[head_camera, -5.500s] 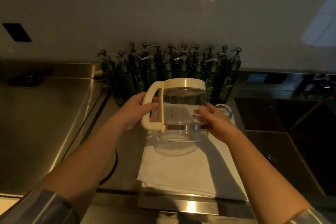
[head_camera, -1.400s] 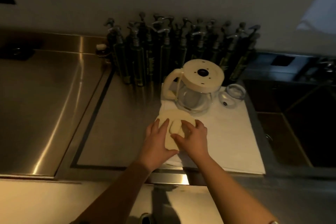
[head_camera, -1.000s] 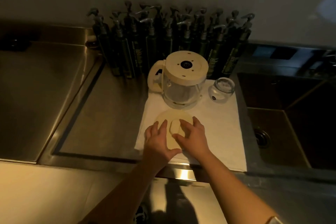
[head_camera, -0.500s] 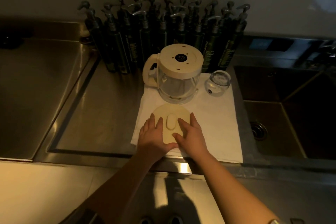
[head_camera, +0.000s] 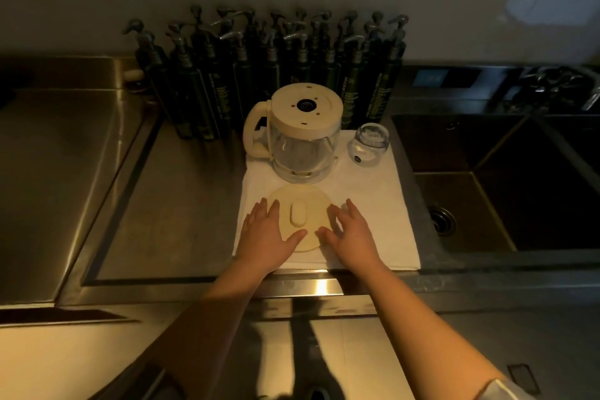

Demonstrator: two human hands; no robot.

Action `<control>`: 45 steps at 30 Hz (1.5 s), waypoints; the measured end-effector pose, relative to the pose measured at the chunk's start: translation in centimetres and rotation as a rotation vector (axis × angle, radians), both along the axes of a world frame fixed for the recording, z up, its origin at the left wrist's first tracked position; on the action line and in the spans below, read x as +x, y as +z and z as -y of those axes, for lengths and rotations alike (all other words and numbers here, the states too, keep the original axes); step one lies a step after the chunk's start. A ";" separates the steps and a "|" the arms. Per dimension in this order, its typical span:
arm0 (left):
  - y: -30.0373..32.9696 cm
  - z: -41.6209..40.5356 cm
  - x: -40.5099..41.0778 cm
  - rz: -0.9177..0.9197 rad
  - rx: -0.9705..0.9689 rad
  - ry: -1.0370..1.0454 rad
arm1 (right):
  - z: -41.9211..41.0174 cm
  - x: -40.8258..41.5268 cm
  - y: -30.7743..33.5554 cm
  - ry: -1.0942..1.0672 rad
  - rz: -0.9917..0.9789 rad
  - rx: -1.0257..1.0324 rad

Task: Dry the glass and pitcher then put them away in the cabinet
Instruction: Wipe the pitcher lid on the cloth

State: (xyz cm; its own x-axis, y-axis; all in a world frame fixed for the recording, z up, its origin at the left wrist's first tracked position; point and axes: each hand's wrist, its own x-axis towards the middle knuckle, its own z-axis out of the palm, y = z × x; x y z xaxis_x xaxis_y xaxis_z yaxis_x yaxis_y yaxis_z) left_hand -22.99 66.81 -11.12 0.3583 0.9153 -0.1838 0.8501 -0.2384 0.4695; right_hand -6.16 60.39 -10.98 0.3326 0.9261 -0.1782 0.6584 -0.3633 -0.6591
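Now lid (head_camera: 300,216) lies between both hands' fingers (head_camera: 272,209)

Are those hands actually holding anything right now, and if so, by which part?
Nothing is gripped. The left hand and right hand lie open, fingers straight, over opposite edges of the round lid, which lies flat on the white towel.

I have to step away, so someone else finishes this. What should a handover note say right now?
Left hand and right hand: open, fingers flat at the edges of the lid, gripping nothing.
Pitcher stands upside down on the white towel; the glass sits inverted beside it, to its right.
Done: all three pieces are laid out on the towel.
Left: wipe them dry, then put them in the cabinet, which is out of view.
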 end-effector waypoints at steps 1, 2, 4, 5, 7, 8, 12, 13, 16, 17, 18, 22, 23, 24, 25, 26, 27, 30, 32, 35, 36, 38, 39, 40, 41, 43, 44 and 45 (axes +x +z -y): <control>0.2 0.0 0.0 0.035 0.010 0.014 | 0.4 0.1 0.3 -0.028 -0.004 0.008; 0.5 0.0 0.0 0.065 0.018 0.019 | 0.8 0.2 0.5 -0.056 -0.013 0.020; 1.2 0.1 0.2 0.107 0.032 0.012 | 1.5 0.2 1.0 -0.105 -0.031 0.051; 1.5 0.2 0.3 0.124 0.040 0.005 | 1.8 0.2 1.2 -0.124 -0.030 0.067; 2.1 0.4 0.6 0.157 0.063 -0.009 | 2.5 0.2 1.8 -0.149 -0.014 0.096; 2.3 0.6 0.8 0.172 0.072 -0.017 | 2.7 0.2 2.0 -0.157 -0.002 0.109; 3.1 1.1 1.4 0.196 0.094 -0.031 | 3.5 0.6 2.8 -0.184 0.020 0.136; 3.2 1.3 1.5 0.202 0.102 -0.027 | 3.6 0.6 2.9 -0.191 0.022 0.144; 3.3 1.4 1.6 0.235 0.123 -0.013 | 3.6 0.7 3.0 -0.209 0.010 0.164; 3.3 1.5 1.6 0.240 0.122 -0.009 | 3.7 0.7 3.0 -0.215 0.000 0.163; 3.2 1.7 1.5 0.240 0.116 -0.008 | 3.7 0.7 3.0 -0.221 -0.009 0.162; 2.8 2.5 1.7 0.229 0.092 -0.004 | 4.3 0.7 3.0 -0.243 -0.029 0.167; 2.7 2.6 1.8 0.234 0.089 0.003 | 4.4 0.8 3.0 -0.243 -0.029 0.170; 2.7 2.8 1.9 0.239 0.087 0.009 | 4.6 0.8 3.0 -0.242 -0.026 0.173; 2.7 3.0 2.0 0.240 0.088 0.012 | 4.8 0.9 3.0 -0.239 -0.022 0.178; 2.7 3.1 2.2 0.239 0.091 0.016 | 4.9 0.9 3.1 -0.236 -0.016 0.183; 2.8 3.3 2.3 0.236 0.095 0.021 | 5.1 1.0 3.2 -0.232 -0.012 0.188; 2.9 3.8 2.5 0.238 0.096 0.032 | 5.5 1.4 3.4 -0.229 -0.015 0.195; 3.0 4.0 2.6 0.241 0.100 0.030 | 5.7 1.5 3.5 -0.223 -0.010 0.197; 3.2 4.0 2.8 0.239 0.117 0.033 | 5.8 1.5 3.7 -0.216 0.001 0.190; 3.2 4.0 2.8 0.234 0.126 0.031 | 5.9 1.5 3.7 -0.216 0.004 0.190; 3.4 4.0 2.9 0.224 0.146 0.025 | 6.0 1.4 3.8 -0.219 0.009 0.196; 3.5 4.0 2.9 0.223 0.153 0.023 | 6.0 1.4 3.8 -0.221 0.012 0.197; 3.6 4.0 2.9 0.224 0.155 0.022 | 6.0 1.5 3.9 -0.222 0.013 0.198; 3.6 4.0 3.0 0.226 0.157 0.022 | 6.0 1.5 3.9 -0.221 0.011 0.197; 3.6 3.9 3.0 0.224 0.158 0.023 | 5.9 1.5 4.0 -0.217 0.006 0.196; 3.6 3.9 3.0 0.223 0.157 0.023 | 5.9 1.5 4.0 -0.215 0.004 0.197; 3.6 3.8 3.0 0.225 0.155 0.025 | 5.8 1.5 4.0 -0.213 0.002 0.199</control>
